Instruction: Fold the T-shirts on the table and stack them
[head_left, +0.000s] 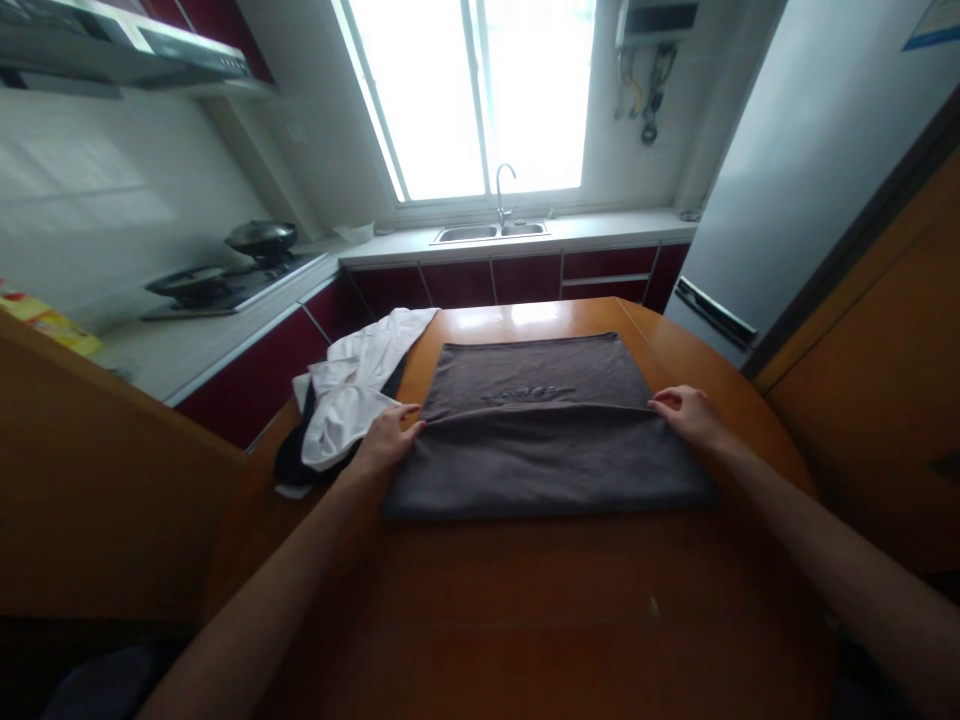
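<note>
A gray cloth (pixel 551 465) is laid flat on the brown surface (pixel 525 620). The edge across its middle is held up at both ends. The left end is pinched by the fingers of the left hand (pixel 386 437), and the right end by those of the right hand (pixel 690 415). White clothes (pixel 356 385) are piled on something black (pixel 289 458) to the left.
</note>
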